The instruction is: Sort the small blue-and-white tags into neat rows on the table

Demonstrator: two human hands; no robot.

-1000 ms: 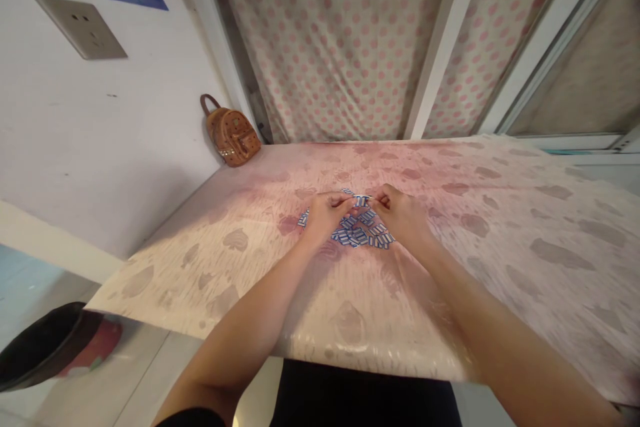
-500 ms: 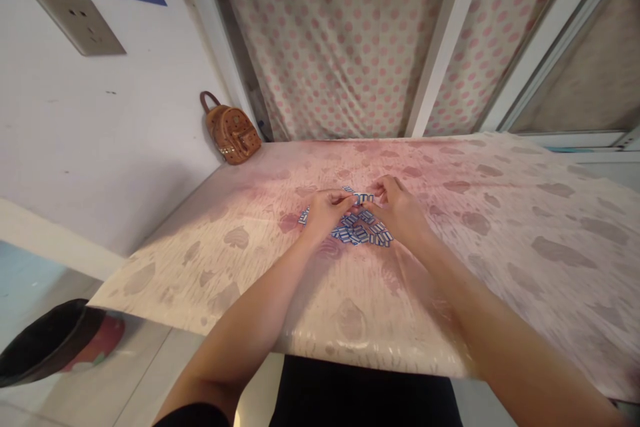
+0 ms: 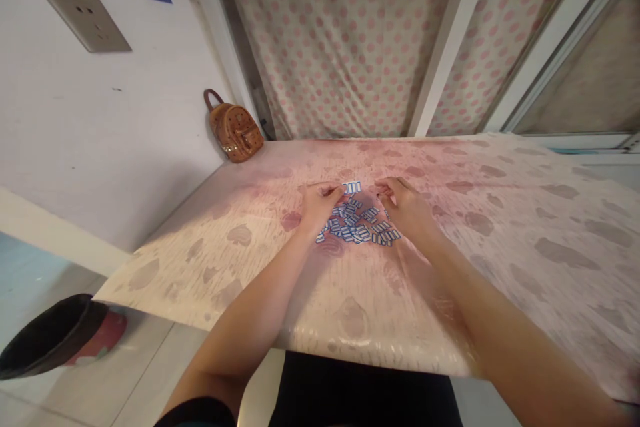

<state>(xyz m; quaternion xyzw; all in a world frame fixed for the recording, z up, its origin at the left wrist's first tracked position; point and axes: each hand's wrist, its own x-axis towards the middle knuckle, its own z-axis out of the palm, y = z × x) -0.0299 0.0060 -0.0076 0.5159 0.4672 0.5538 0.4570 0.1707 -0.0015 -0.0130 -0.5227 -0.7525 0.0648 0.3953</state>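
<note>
My left hand [image 3: 320, 205] pinches a small white card with blue-edged stripes [image 3: 352, 187] between thumb and fingers, holding it above the table. Just to the right, my right hand [image 3: 406, 205] is closed, its fingers curled toward the thumb; what they hold, if anything, is too small to make out. Between and below both hands lies a loose pile of similar small blue-and-white striped pieces [image 3: 356, 233], overlapping at various angles. Some of the pile is hidden behind my left hand.
The table [image 3: 345, 317] wears a glossy patterned cover. A small brown backpack-shaped bag [image 3: 236, 133] leans at the back left against the wall. Behind the table hangs a dotted curtain [image 3: 340, 40]. A dark-rimmed bin [image 3: 95, 340] stands on the floor at left.
My hands have moved apart, the right one drawing away from the striped card. The card now sits in my left hand, slightly farther back and left. More of the pile shows.
</note>
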